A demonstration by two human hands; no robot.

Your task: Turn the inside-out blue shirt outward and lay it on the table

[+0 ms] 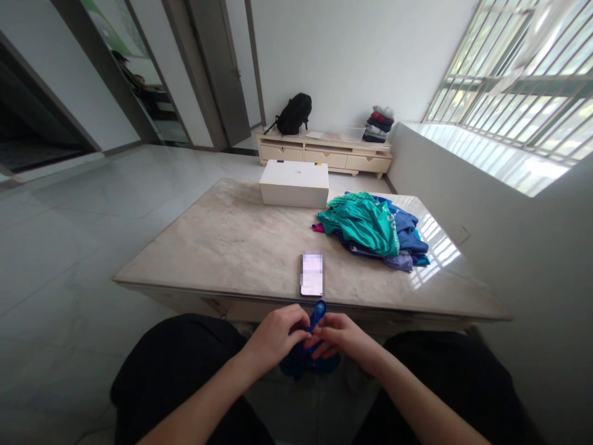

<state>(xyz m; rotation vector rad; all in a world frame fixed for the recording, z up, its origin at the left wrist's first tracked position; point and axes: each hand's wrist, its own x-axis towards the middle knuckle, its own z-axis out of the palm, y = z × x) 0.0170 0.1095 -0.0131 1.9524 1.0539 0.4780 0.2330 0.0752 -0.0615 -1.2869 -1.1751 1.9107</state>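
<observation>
Between my knees, just off the near table edge, both hands are on a blue item (317,314). Its narrow, rounded upper end sticks up between them, and a darker blue part hangs below. The exact kind cannot be made out. My left hand (283,330) pinches it from the left, thumb and fingers closed. From the right, my right hand (343,337) has its fingers bent round it, close to the left fingertips. A phone (312,274) with a lit screen lies on the table (208,247) right in front of the hands.
A pile of green and blue clothes (370,225) lies on the table's right side. Toward the far edge stands a white box (294,184). Beyond it, a low cabinet (324,154) bears a black backpack (295,114) and folded clothes (378,125). A person (139,83) shows at far left.
</observation>
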